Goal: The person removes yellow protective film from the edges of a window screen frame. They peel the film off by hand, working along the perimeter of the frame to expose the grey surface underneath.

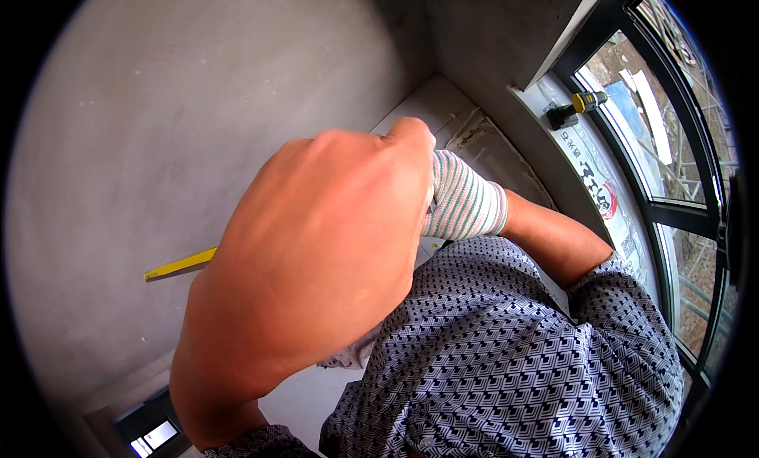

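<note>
My left hand (340, 197) is bare and very close to the camera, its knuckles curled over into a fist. Its fingers are hidden behind the back of the hand. Touching or just beyond its right side is my right hand (466, 197), in a white knitted glove with thin green and pink stripes that reaches to the wrist. The right fingers are hidden behind the left hand. A small dark spot shows where the hands meet, too little to name. Behind my left hand, a long yellow bar (182, 264) with a dark underside sticks out to the left.
A grey plastered wall (198, 102) fills the left and meets another at a corner. On the right, a yellow and black cordless drill (575, 109) stands on a film-covered windowsill (581, 154) beside a dark-framed window (680, 217). Pale floor (304, 403) shows below.
</note>
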A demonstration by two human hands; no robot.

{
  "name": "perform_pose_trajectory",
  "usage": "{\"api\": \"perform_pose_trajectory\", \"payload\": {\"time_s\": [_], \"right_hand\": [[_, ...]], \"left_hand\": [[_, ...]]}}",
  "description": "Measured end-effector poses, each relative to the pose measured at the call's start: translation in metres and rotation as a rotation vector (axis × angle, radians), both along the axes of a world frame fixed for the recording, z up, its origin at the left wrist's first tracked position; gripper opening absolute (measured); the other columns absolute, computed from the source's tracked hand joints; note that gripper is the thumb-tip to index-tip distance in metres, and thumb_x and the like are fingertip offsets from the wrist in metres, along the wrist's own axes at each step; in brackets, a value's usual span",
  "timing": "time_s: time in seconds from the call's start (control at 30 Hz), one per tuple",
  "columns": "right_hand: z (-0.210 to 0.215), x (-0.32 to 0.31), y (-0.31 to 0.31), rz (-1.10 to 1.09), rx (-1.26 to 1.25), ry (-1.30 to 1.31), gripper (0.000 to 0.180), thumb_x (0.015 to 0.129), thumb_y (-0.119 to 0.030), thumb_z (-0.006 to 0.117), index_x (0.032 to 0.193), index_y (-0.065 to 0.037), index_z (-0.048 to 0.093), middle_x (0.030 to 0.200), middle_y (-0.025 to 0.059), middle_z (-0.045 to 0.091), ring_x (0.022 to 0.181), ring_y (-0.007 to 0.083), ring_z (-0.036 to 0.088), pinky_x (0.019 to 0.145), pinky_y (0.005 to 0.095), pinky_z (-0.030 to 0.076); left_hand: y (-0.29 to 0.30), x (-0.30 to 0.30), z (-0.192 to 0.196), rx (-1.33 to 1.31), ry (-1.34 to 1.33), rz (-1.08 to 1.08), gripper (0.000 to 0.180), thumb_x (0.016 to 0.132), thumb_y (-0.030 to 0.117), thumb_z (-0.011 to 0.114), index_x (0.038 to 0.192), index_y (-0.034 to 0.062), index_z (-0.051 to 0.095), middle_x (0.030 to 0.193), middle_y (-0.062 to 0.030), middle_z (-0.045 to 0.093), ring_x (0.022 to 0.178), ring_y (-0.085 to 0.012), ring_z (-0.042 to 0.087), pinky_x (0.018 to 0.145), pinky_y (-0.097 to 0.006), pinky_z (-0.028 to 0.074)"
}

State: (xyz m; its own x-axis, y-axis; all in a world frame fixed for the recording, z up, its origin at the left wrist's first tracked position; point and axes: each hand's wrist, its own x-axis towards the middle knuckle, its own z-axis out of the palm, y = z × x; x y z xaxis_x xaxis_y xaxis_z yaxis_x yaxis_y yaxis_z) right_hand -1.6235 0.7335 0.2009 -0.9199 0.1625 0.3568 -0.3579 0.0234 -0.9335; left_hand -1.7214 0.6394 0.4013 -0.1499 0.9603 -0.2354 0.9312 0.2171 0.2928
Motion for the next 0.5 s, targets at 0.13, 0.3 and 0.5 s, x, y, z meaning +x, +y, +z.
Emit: {"api": "perform_pose_trajectory", "payload": {"time_s": [0.13,0.3,0.5], "right_hand": [[-0.003,0.001,-0.002,0.053,-0.043,-0.098,0.045,0.086,-0.017,0.082,0.126,-0.004,0.066,0.117,0.0145,0.072,0.109,0.0251,0.069,0.097,0.0372,0.054],[-0.005,0.007,-0.007,0.099,-0.086,-0.044,0.048,0.082,-0.014,0.084,0.126,-0.005,0.066,0.121,0.0153,0.070,0.114,0.0285,0.067,0.101,0.0391,0.052],[-0.003,0.015,-0.010,0.080,0.044,0.005,0.048,0.076,-0.013,0.086,0.120,-0.005,0.068,0.113,0.0150,0.068,0.108,0.0347,0.066,0.095,0.0418,0.054]], "left_hand": [[0.002,0.001,0.003,-0.091,0.041,-0.049,0.012,0.083,-0.002,0.068,0.083,0.0017,0.057,0.066,-0.0141,0.063,0.059,-0.0329,0.064,0.054,-0.042,0.045],[-0.003,0.005,-0.002,-0.015,0.051,-0.057,0.015,0.078,-0.002,0.069,0.082,0.0044,0.056,0.062,-0.0112,0.061,0.055,-0.0311,0.062,0.052,-0.041,0.044],[-0.026,0.009,-0.010,0.108,0.067,0.003,0.020,0.074,-0.002,0.072,0.081,0.0059,0.055,0.059,-0.0074,0.057,0.049,-0.0237,0.058,0.049,-0.035,0.043]]}}
